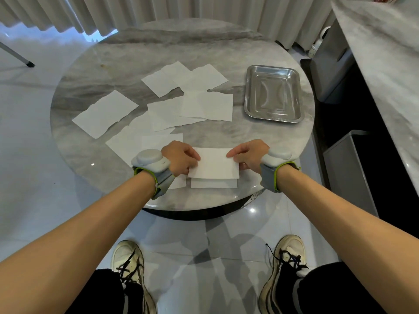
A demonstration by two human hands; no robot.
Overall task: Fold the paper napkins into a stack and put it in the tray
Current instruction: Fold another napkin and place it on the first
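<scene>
At the tabletop's (158,48) near edge, left hand (180,158) and right hand (248,157) are pinching a folded napkin (214,164) by its sides; unfolded napkins (106,114) are lying behind, the right-edge tray (250,96) sitting empty.

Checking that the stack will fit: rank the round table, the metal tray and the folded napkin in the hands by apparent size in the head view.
Largest: round table.
Then: metal tray.
Smallest: folded napkin, which looks smaller than the tray though it lies nearer the camera, so that order seems safe.

white napkins (213,163), silver tray (250,96), grey-veined table (136,53)
</scene>
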